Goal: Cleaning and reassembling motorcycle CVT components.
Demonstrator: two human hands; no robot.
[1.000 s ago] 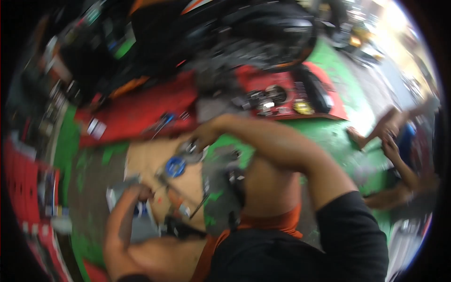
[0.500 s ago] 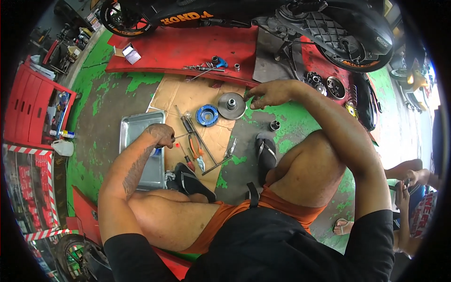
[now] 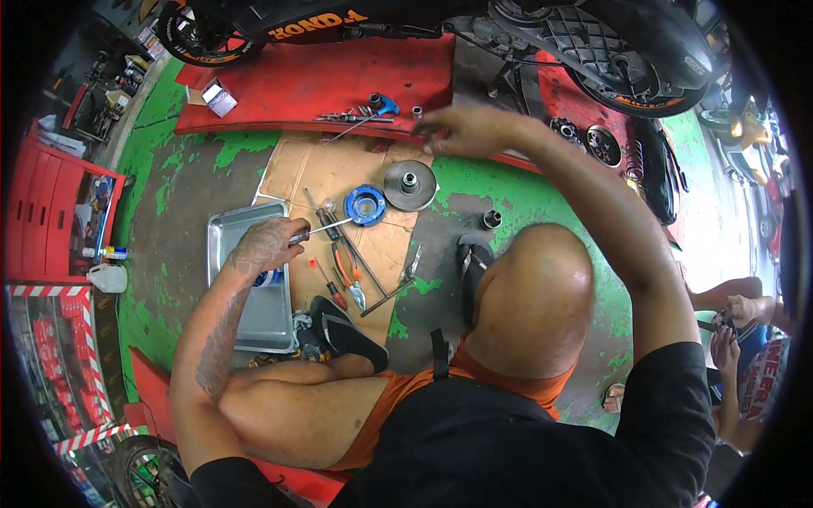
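Observation:
My left hand [image 3: 269, 241] is closed round the handle of a screwdriver [image 3: 326, 228], its thin shaft pointing right toward a blue ring-shaped part [image 3: 367, 206] on the cardboard. Beside that part lies a round metal pulley disc [image 3: 410, 185] with a raised hub. My right hand [image 3: 449, 129] reaches out over the edge of the red platform with its fingers apart and a little blurred; nothing shows in it. Close to its fingertips stands a small socket [image 3: 417, 111], and left of that a blue-handled tool [image 3: 386, 106] lies among other tools.
Below my left hand sits a metal tray [image 3: 264, 317]. Orange-handled pliers [image 3: 349, 271], a red screwdriver [image 3: 337, 296] and a T-handle wrench [image 3: 388, 298] lie on the cardboard [image 3: 292, 165]. A black motorcycle [image 3: 406, 21] stands on the red platform [image 3: 279, 80]. Another socket [image 3: 491, 219] stands on the floor. Another person's hands [image 3: 735, 322] are at right.
My right hand has moved forward and left, from beside the pulley disc to the platform's tools. My left hand has risen slightly, still holding the screwdriver. The whole view has shifted a little.

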